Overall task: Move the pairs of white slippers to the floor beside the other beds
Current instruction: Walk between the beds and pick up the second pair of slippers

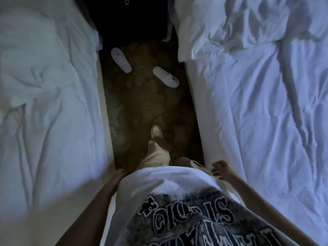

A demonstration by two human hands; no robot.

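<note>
Two white slippers lie apart on the dark patterned carpet in the aisle between two beds: one slipper [121, 60] near the left bed, the other slipper [166, 77] closer to the right bed. Both are well ahead of me. My left hand [118, 177] hangs low by my hip at the left bed's edge, partly hidden behind my white shirt, with nothing seen in it. My right hand [221, 170] is at my right side near the right bed's edge, fingers loosely spread and empty.
The left bed [49, 107] and right bed [257, 103] carry rumpled white sheets and flank a narrow carpet aisle [142, 107]. My shoe [156, 131] is stepping forward on the carpet. Beyond the slippers the aisle is dark.
</note>
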